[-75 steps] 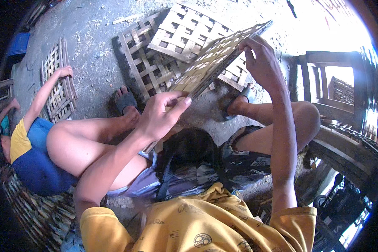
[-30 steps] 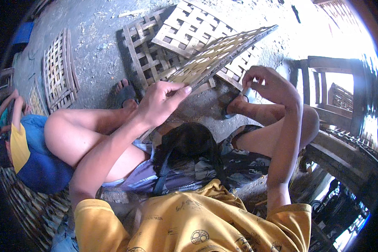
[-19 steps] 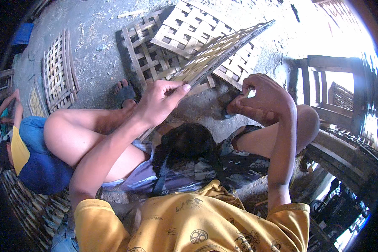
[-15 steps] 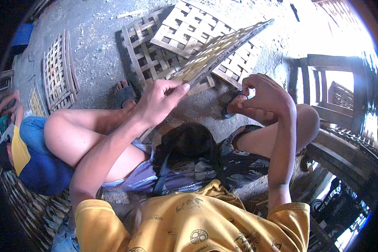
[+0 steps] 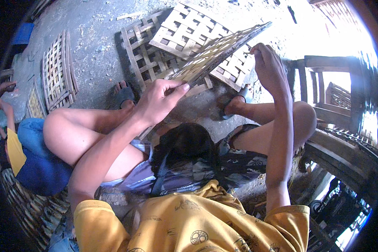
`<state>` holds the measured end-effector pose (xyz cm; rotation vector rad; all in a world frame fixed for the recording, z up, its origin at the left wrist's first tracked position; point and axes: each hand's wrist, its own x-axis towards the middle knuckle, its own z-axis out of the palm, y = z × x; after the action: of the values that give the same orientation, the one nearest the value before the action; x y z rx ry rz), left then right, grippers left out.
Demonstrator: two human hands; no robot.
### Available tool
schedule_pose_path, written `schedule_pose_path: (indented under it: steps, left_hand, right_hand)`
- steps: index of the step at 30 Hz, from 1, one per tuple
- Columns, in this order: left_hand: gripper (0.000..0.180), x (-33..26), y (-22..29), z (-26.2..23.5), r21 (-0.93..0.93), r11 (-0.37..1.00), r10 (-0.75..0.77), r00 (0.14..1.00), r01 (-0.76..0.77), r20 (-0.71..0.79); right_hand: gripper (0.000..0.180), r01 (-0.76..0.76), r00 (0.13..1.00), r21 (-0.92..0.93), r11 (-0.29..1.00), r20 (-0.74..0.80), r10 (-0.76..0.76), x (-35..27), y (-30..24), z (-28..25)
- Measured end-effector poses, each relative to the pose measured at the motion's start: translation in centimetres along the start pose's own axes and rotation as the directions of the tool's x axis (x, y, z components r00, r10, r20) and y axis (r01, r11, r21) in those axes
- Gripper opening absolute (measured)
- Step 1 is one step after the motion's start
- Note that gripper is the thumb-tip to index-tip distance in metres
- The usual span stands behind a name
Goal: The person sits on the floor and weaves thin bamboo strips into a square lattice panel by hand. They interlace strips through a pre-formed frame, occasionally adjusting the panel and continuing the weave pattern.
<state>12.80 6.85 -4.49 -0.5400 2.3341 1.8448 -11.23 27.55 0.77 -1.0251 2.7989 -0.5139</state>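
**Woven panel held on edge over a dusty floor**

The ground is bare grey concrete (image 5: 92,25), littered with chips, with finished lattice mats (image 5: 185,33) stacked flat ahead and another mat (image 5: 56,71) lying off to the left. A person in blue (image 5: 33,159) crouches at the far left; dark wooden furniture (image 5: 336,138) stands to the right.

The seated worker's left hand (image 5: 157,101) closes on the near, lower end of a woven bamboo panel (image 5: 216,52), thumb on top and fingers curled beneath. The right hand (image 5: 271,69) is raised by the panel's far upper end, fingers drawn together as if pinching something small; whether it actually touches the edge I cannot tell.

The panel hangs above the knees, tilted, its long axis running from the left hand up and away to the right, so the left hand bears it while the right sits just beside the high corner. It is a pale, open-weave square of thin flat strips, seen nearly edge-on, with a darker rim.
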Motion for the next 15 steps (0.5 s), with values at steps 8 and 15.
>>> schedule_pose_path:
  steps: [8,15]
  left_hand:
    - [0.051,0.1,-0.7,0.3,0.025,0.998,0.067,0.996,-0.066,-0.051]
    - [0.05,0.1,0.1,0.1,0.045,0.997,0.059,0.997,-0.057,-0.044]
  right_hand:
    - [0.019,0.162,0.968,-0.077,0.984,-0.182,-0.174,1.5,-0.2,1.4]
    - [0.026,0.22,0.947,-0.092,0.971,-0.219,-0.235,1.9,-0.2,2.0]
